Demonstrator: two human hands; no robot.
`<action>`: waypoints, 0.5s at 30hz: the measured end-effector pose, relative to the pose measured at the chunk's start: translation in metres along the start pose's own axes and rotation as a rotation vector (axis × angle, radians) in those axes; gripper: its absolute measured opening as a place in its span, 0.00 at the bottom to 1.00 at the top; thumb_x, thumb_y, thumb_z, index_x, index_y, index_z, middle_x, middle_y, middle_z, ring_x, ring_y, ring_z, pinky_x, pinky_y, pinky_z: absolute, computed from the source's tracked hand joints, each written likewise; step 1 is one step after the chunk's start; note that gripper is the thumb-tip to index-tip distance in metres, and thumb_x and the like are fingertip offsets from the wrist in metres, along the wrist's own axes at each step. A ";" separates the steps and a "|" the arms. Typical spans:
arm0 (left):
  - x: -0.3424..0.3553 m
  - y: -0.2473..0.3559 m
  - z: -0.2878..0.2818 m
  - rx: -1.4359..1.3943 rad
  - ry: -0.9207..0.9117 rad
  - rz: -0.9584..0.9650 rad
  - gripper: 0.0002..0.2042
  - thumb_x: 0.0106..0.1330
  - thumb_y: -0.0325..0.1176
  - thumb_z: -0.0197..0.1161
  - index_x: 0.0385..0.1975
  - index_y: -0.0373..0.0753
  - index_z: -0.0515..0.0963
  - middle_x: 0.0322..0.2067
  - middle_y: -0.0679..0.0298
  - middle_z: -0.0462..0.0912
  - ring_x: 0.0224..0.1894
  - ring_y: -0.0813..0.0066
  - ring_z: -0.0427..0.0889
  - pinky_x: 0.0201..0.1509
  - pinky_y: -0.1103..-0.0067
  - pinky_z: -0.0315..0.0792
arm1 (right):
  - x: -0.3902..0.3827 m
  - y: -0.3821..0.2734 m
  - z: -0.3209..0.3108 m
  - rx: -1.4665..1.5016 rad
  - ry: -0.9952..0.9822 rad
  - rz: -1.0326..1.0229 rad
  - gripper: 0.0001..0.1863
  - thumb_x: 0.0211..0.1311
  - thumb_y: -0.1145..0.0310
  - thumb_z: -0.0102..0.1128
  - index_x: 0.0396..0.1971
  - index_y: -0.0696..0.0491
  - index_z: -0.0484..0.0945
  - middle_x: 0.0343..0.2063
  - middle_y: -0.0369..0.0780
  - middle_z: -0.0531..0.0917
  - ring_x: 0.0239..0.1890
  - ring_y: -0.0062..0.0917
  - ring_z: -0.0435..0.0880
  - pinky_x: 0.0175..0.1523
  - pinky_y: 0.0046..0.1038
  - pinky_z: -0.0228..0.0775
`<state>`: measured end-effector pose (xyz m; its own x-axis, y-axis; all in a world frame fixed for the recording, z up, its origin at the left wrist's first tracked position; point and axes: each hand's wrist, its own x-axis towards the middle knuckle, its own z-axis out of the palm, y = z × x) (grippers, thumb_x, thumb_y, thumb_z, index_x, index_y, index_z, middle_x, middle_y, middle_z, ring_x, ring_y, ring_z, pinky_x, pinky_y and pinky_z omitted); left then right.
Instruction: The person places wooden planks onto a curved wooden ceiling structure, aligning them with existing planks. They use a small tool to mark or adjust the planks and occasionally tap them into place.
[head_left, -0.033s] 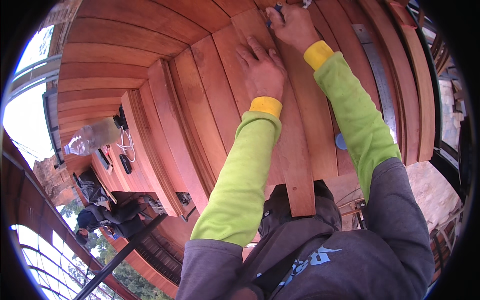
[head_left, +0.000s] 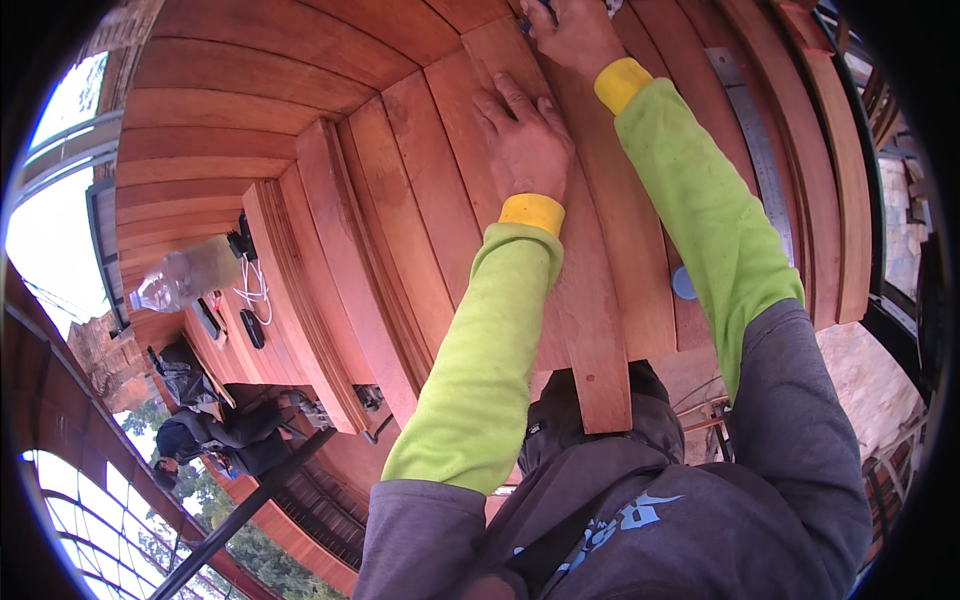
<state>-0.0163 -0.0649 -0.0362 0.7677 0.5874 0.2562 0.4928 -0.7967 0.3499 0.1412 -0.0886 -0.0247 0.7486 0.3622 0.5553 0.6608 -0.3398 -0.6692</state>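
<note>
My left hand (head_left: 527,140) lies flat with fingers stretched out on a reddish-brown wooden plank (head_left: 592,330), whose near end sticks out past its neighbours toward my body. Farther off and to the right, at the top edge of the view, my right hand (head_left: 577,38) is closed round a slim blue pen-like tool (head_left: 526,27). Most of that tool is covered by the fingers or cut off by the frame, so its exact kind is unclear. To the right of my right forearm a steel ruler (head_left: 752,135) lies along the boards.
Planks cover the work surface, with raised boards (head_left: 335,220) to the left. A blue round cap (head_left: 683,283) lies beside my right sleeve. At left are a plastic bottle (head_left: 180,279), a white cable (head_left: 257,285) and a black device (head_left: 251,328). Another person (head_left: 225,440) is beyond.
My right hand has moved slightly up and left with the blue pen-like tool, partly leaving the top of the view. My left hand stays where it was.
</note>
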 end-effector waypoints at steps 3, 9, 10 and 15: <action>-0.001 0.006 -0.009 -0.124 -0.063 -0.031 0.26 0.69 0.40 0.44 0.62 0.32 0.55 0.58 0.38 0.58 0.59 0.39 0.62 0.56 0.59 0.69 | 0.016 0.022 0.025 -0.006 0.086 -0.048 0.14 0.59 0.64 0.53 0.25 0.62 0.78 0.24 0.57 0.79 0.30 0.53 0.79 0.35 0.46 0.72; -0.001 0.000 -0.006 -0.066 -0.030 -0.043 0.26 0.68 0.40 0.44 0.62 0.31 0.56 0.57 0.38 0.59 0.59 0.40 0.62 0.54 0.59 0.69 | -0.019 -0.013 -0.010 0.036 -0.114 0.053 0.13 0.58 0.67 0.54 0.23 0.63 0.77 0.23 0.58 0.78 0.29 0.52 0.79 0.34 0.46 0.71; 0.000 -0.004 -0.006 -0.075 -0.033 -0.041 0.26 0.68 0.41 0.44 0.61 0.31 0.56 0.57 0.38 0.59 0.58 0.39 0.63 0.54 0.59 0.69 | -0.038 -0.027 -0.025 0.079 -0.168 0.091 0.13 0.58 0.67 0.54 0.23 0.63 0.77 0.23 0.58 0.78 0.29 0.52 0.79 0.34 0.46 0.71; 0.001 0.010 -0.018 -0.143 -0.122 -0.100 0.28 0.68 0.40 0.44 0.64 0.31 0.54 0.61 0.32 0.55 0.60 0.34 0.61 0.60 0.62 0.67 | -0.173 -0.101 -0.142 0.221 -0.328 0.378 0.10 0.59 0.73 0.57 0.19 0.58 0.71 0.12 0.46 0.71 0.16 0.40 0.74 0.21 0.32 0.64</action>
<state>-0.0180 -0.0691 -0.0161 0.7662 0.6339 0.1055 0.5127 -0.7020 0.4943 -0.0471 -0.2398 0.0170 0.8524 0.5138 0.0967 0.2954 -0.3207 -0.8999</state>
